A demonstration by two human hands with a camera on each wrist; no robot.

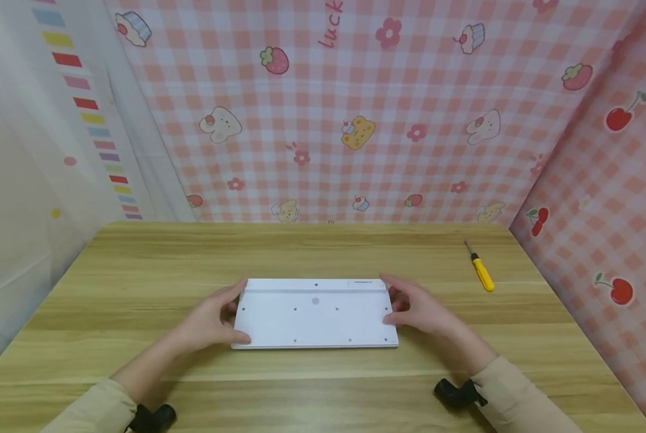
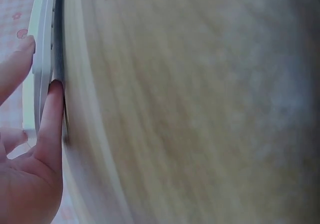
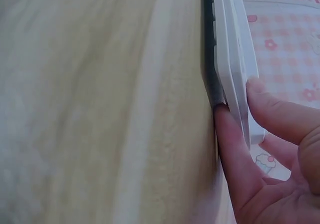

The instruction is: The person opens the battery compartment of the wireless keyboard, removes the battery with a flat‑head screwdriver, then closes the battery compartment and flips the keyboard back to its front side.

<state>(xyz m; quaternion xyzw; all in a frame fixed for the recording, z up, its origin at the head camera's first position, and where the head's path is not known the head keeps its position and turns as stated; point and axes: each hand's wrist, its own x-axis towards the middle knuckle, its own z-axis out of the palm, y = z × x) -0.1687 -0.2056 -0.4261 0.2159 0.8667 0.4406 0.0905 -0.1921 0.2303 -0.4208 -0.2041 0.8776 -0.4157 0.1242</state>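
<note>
A white keyboard (image 1: 317, 322) is held face down over the middle of the wooden table, its back with several small screws turned up. At its left end my left hand (image 1: 214, 319) grips it, thumb near the front corner and fingers around the edge. My right hand (image 1: 422, 307) holds the right end in a similar way. Both wrist views show a finger of the left hand (image 2: 37, 169) and of the right hand (image 3: 280, 169) under the keyboard's edge, close over the table, with keys along its lower side.
A screwdriver (image 1: 482, 272) with a yellow handle lies at the right rear of the wooden table (image 1: 301, 391). Behind the table hangs a pink checked cloth (image 1: 323, 168), with more printed cloth at both sides.
</note>
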